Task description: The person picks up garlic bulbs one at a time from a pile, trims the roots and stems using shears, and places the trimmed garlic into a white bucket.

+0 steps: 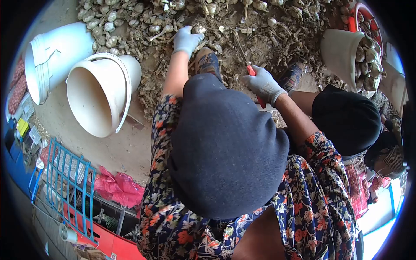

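My left hand (187,42), in a pale grey glove, reaches forward to the garlic heap. Its thumb and fingers close round a garlic bulb (198,29). Lower and to the right, my right hand (263,85), gloved alike, is wrapped round a red-handled cutting tool (251,70). The tool's long narrow blade points up and away over the ground; the frame does not show whether it is a knife or shears. Loose garlic bulbs (162,19) with dry stalks lie beyond my left hand. A dark head covering (229,147) fills the middle of the view.
Two pale buckets, one white (65,50) and one cream (102,93), lie tipped at left. Another bucket (340,54) at right holds garlic. A person in a dark head covering (346,119) works at my right. A blue metal rack (71,186) and pink sacking (117,186) are lower left.
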Tool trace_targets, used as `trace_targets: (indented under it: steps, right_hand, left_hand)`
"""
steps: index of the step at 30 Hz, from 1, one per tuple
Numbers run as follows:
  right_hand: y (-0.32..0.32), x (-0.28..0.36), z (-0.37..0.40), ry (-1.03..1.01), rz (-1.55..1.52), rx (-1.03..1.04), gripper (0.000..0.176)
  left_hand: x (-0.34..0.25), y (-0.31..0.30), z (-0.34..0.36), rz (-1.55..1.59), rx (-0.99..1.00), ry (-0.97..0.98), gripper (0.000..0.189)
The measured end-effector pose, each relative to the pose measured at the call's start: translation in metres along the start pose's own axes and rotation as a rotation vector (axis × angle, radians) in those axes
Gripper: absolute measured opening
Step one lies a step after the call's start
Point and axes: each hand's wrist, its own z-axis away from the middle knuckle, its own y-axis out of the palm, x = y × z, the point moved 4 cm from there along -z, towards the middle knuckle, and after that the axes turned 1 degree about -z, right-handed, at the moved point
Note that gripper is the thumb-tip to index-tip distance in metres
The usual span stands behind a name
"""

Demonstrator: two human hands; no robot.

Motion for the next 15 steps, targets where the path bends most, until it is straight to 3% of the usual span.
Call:
trace_targets:
  steps: [2, 5, 8, 10, 12, 15]
  right_hand:
    - [-0.005, 0.021, 0.001, -0.015, -0.002, 0.015, 0.04]
    - [-0.006, 0.049, 0.001, -0.191, 0.096, -0.083, 0.042]
    - [-0.007, 0.072, 0.02, -0.304, 0.097, -0.096, 0.038]
    - [-0.009, 0.074, 0.031, -0.356, 0.145, -0.116, 0.034]
    - [-0.009, 0.07, 0.042, -0.407, 0.328, -0.194, 0.034]
    - [-0.012, 0.067, 0.057, -0.461, 0.464, -0.311, 0.033]
  left_hand:
    - [0.012, 0.007, 0.011, 1.057, 0.019, 0.137, 0.036]
    - [-0.005, -0.017, 0.053, 1.251, 0.118, 0.25, 0.029]
    - [-0.01, -0.036, 0.083, 1.227, 0.228, 0.194, 0.024]
    - [-0.016, -0.045, 0.097, 1.252, 0.197, 0.209, 0.022]
    - [-0.019, -0.052, 0.104, 1.258, 0.104, 0.355, 0.024]
    - [-0.023, -0.06, 0.112, 1.278, 0.153, 0.429, 0.033]
